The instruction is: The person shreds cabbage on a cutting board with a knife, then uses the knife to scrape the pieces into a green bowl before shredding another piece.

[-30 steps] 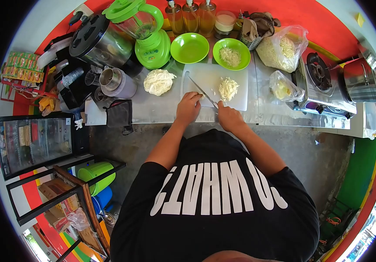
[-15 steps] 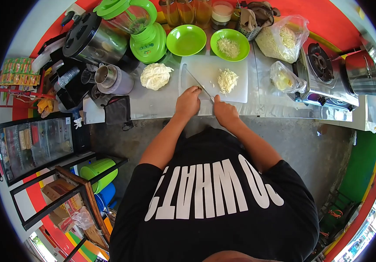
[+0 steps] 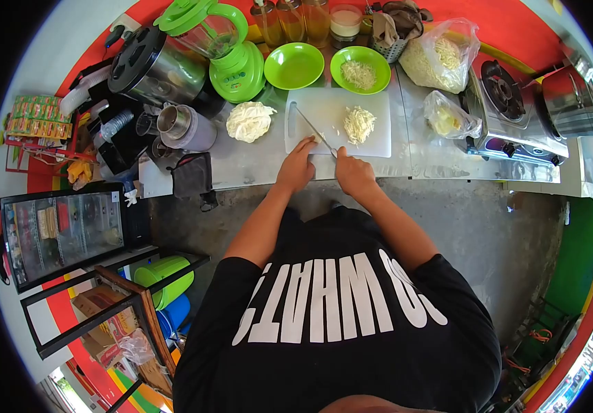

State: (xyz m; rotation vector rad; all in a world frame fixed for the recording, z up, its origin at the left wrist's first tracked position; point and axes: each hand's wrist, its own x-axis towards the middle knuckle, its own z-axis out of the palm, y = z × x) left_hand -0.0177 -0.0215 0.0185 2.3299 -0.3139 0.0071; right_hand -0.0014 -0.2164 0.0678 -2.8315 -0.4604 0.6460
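Note:
My right hand (image 3: 355,173) is closed round the handle of a knife (image 3: 316,131). Its blade slants up and left across the white cutting board (image 3: 300,148). At the board's near edge my left hand (image 3: 297,167) is closed beside the blade, its fingertips close together; what they hold, if anything, is hidden. A pile of shredded pale cabbage (image 3: 359,124) lies on the right half of the board, with a few loose shreds to its left. Left of the board, a cabbage head (image 3: 250,122) sits on the metal counter.
Behind the board stand a green bowl (image 3: 294,67) and another green bowl (image 3: 373,77) with shreds in it. A green blender (image 3: 237,72) is at back left. To the right are a bag of shreds (image 3: 434,65), a smaller plastic bag (image 3: 448,122) and a gas stove (image 3: 510,103).
The camera view has shifted slightly, moving the whole scene a little. My left hand's fingers look somewhat straighter at the board's edge. The knife stays in my right hand at nearly the same slant.

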